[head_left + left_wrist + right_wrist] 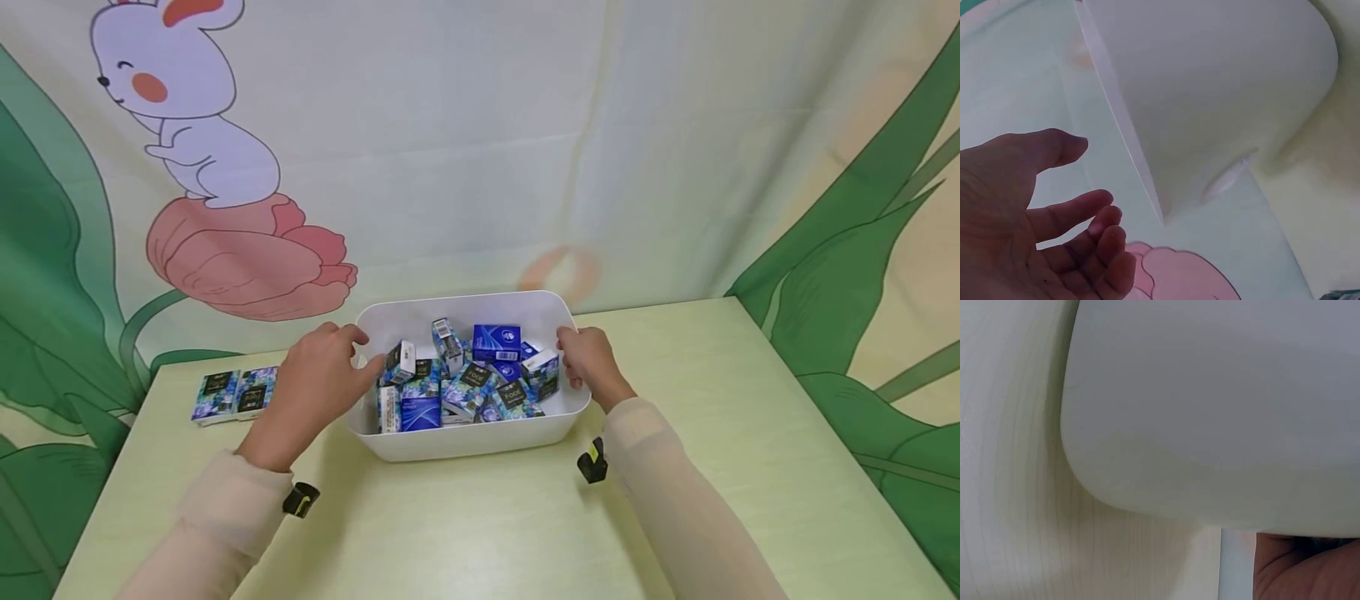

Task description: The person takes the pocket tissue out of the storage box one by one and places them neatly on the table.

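A white plastic bin point(465, 447) stands on the table, filled with several small flower-print packs point(474, 379) and plain blue packs point(497, 342). My right hand point(592, 362) grips the bin's right end, fingers curled at the rim. In the right wrist view, the bin's outer wall point(1210, 419) covers most of that hand. At the opposite end is my left hand point(330, 371), thumb and fingers spread apart around the left rim. The left wrist view shows this hand point(1041, 219) holding nothing, its fingertips short of the bin's wall point(1222, 81), which has a handle slot.
Two flower-print packs point(236, 393) lie side by side on the table at the left, behind my left forearm. The pale green table point(450, 533) meets a cloth backdrop point(450, 167) with a printed rabbit and leaves, close behind the bin.
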{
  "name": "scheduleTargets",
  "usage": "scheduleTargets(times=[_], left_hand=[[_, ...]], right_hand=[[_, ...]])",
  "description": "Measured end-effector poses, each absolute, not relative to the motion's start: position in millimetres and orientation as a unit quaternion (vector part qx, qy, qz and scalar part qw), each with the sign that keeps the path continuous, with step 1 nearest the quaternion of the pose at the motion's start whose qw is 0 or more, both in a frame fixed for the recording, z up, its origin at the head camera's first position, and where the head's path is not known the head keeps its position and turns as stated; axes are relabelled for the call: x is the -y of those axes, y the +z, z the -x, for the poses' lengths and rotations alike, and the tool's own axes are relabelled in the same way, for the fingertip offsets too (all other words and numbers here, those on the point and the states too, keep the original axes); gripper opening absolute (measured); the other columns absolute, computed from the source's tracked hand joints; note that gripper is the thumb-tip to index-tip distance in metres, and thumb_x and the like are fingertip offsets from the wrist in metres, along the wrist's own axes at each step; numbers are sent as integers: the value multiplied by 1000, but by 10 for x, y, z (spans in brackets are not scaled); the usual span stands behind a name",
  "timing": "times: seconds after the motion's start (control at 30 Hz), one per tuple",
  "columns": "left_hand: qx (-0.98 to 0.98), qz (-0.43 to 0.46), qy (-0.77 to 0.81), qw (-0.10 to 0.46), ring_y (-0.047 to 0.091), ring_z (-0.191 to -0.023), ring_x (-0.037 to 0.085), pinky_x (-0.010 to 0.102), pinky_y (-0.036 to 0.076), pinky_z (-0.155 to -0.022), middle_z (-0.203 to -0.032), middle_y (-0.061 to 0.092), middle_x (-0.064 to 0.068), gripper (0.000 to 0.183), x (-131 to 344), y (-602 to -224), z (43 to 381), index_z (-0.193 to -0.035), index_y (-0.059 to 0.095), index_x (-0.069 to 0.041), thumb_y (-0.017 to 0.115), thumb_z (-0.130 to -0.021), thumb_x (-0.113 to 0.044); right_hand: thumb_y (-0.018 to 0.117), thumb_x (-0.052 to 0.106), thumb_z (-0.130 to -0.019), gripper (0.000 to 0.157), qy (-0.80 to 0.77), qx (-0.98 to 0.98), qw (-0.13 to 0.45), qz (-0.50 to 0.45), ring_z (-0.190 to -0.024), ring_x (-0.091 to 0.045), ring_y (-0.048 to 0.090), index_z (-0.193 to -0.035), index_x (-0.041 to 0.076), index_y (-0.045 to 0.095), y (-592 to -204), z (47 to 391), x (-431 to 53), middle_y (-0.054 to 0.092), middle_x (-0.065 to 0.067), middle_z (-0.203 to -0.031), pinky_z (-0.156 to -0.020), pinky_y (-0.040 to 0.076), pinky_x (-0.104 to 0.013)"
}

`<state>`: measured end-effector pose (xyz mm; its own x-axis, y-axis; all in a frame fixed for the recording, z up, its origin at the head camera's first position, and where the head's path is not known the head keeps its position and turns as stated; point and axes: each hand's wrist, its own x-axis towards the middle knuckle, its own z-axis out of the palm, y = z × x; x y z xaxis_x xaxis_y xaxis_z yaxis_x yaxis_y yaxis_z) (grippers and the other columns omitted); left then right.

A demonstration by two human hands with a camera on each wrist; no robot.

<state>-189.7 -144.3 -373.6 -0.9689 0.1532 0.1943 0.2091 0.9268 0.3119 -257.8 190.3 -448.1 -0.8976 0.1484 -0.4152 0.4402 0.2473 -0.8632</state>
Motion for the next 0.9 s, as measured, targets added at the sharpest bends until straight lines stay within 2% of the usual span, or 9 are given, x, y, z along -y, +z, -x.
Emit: scheduleTargets(times=[0.2, 0.33, 0.47, 0.67, 0.9], left_hand=[[983, 113, -146, 16, 59, -69, 25, 39, 54, -58, -87, 65, 13, 45, 1203, -3810, 1917, -106, 71, 3, 74, -89, -38], [983, 125, -136, -19, 52, -57, 21, 34, 43, -47, -68, 56, 6, 41, 1065, -3908, 1943, -83, 69, 0, 76, -87, -40], [981, 129, -132, -56, 45, -51, 18, 31, 35, -45, -57, 41, 1, 47, 969, -4006, 1966, -63, 55, -8, 79, -84, -42], [977, 126, -137, -100, 42, -48, 13, 27, 33, -46, -54, 36, -3, 51, 910, -4095, 1988, -58, 49, -12, 81, -84, -43], [983, 125, -94, -96, 48, -54, 16, 31, 40, -48, -60, 47, 1, 52, 888, -4214, 2024, -63, 55, -10, 81, -80, -51]], right_hand=[[45, 26, -101, 28, -571, -790, 122, -189, -44, -11, 33, -92, 2, 58, -4492, 2580, -1921, 40, 0, -58, -41, 32, -26], [44, 25, -100, 28, -573, -788, 124, -188, -44, -11, 33, -92, 2, 57, -4499, 2586, -1929, 40, 0, -58, -41, 33, -26], [44, 25, -101, 28, -571, -789, 127, -188, -44, -11, 34, -92, 2, 57, -4497, 2578, -1925, 40, 0, -58, -42, 33, -26], [44, 24, -100, 27, -571, -789, 129, -187, -44, -11, 34, -90, 3, 57, -4478, 2568, -1913, 40, 0, -58, -42, 33, -26], [45, 25, -101, 28, -569, -789, 127, -195, -45, -11, 34, -93, 2, 58, -4472, 2575, -1888, 41, -1, -60, -42, 34, -25]])
